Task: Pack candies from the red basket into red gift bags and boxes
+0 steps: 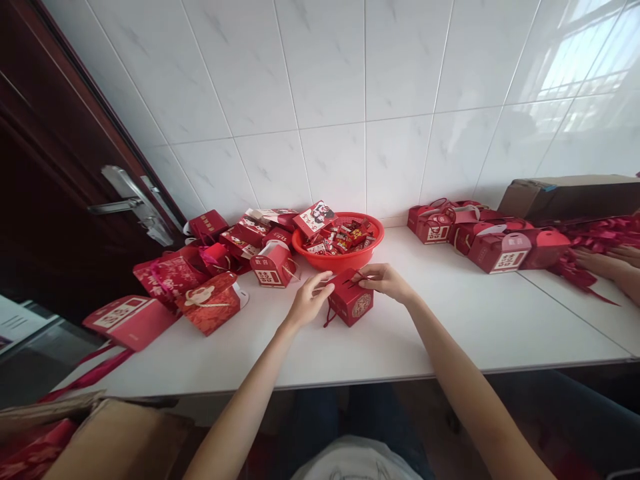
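A small red gift box [345, 305] with a round gold emblem on its front stands on the table before me. My left hand [310, 300] is at its upper left edge, thumb and fingers curled against the box. On the other side, my right hand [387, 283] pinches a dark red cord [359, 275] at the box top. Another end of cord [329, 317] hangs down the left side. Just behind the box, a red plastic basket [370, 257] holds wrapped sweets [345, 239] and a flat-topped patterned box [316, 219].
Several red gift boxes [273, 263] crowd the white table [400, 347] at left, others [500, 253] at right. Further right are a cardboard box [575, 197], ribbons [600, 233] and another person's hands [607, 267]. An open carton [115, 440] stands below left; a door [65, 167] is beside the table.
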A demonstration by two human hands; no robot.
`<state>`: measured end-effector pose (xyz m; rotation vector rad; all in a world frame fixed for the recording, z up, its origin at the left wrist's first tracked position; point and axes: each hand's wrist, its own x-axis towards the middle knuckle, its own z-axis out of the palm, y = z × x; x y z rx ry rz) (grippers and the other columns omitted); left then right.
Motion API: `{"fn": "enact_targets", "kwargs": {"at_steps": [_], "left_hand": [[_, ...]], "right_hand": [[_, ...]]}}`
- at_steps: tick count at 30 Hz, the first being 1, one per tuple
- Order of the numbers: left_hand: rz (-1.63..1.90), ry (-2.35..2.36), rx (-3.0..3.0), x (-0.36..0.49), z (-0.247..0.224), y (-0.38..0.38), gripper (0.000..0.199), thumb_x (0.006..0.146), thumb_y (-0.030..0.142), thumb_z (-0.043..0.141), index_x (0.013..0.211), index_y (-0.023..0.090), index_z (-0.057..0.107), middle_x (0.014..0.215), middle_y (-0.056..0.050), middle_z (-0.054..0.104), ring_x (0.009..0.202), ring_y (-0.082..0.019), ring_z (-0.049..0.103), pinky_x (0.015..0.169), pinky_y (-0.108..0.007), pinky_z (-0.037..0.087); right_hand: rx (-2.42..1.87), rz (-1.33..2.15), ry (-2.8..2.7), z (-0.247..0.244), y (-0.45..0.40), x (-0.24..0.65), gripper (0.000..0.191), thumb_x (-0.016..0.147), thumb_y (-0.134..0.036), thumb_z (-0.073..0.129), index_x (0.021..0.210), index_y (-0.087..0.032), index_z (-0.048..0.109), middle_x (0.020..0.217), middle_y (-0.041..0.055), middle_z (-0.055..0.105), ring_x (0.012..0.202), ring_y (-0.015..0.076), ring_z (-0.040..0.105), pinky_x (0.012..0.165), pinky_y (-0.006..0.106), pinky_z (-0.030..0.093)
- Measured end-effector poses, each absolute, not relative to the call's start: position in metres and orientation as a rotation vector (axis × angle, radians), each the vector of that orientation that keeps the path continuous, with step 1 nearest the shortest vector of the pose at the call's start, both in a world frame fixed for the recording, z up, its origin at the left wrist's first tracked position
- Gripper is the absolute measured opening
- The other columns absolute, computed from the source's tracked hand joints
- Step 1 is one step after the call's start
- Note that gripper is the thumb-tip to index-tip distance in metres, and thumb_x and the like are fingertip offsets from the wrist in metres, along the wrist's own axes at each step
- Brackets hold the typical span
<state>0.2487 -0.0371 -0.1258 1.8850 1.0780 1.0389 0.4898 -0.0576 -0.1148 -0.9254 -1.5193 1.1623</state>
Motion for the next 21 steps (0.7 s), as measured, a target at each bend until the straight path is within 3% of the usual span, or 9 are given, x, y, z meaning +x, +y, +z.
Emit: {"fn": "enact_targets", "kwargs": {"at_steps": [3,8,17,21], "left_hand": [[1.083,1.208,1.778,0.244,-0.136,-0.038,0.048,0.08,0.053,0.064,0.114,0.018,0.066,0.107,-0.009,0.072,0.102,-0.024,0.068,0.091,-0.037,0.054],[1.07,1.156,1.575,0.246,-0.147,-0.044,0.053,0.069,0.053,0.069,0.107,0.016,0.064,0.075,-0.001,0.067,0.079,-0.02,0.067,0.08,-0.035,0.054],[1.112,1.024,1.516,0.255,-0.151,-0.043,0.04,0.06,0.029,0.062,0.097,0.016,0.063,0.058,0.007,0.054,0.059,-0.012,0.055,0.062,-0.027,0.047],[1.12,1.028,1.472,0.254,-0.15,-0.042,0.042,0.057,0.025,0.061,0.098,0.016,0.062,0.059,0.008,0.053,0.059,-0.013,0.06,0.063,-0.028,0.05]], "right_hand": [[-0.944,1.146,-1.528,-0.115,-0.058,0.489,0.027,0.067,-0.04,0.082,0.084,-0.02,0.078,0.095,0.007,0.077,0.084,0.0216,0.069,0.072,0.034,0.055],[-0.962,1.151,-1.523,-0.114,-0.058,0.489,0.024,0.067,-0.036,0.081,0.084,-0.019,0.077,0.093,0.0068,0.077,0.08,0.02,0.067,0.064,0.03,0.051],[-0.968,1.127,-1.552,-0.114,-0.057,0.489,0.023,0.069,-0.034,0.078,0.085,-0.018,0.076,0.093,0.0073,0.076,0.076,0.0179,0.064,0.059,0.027,0.046],[-0.968,1.133,-1.537,-0.115,-0.056,0.489,0.024,0.068,-0.035,0.079,0.085,-0.018,0.075,0.092,0.0068,0.076,0.077,0.0177,0.064,0.061,0.027,0.047]]}}
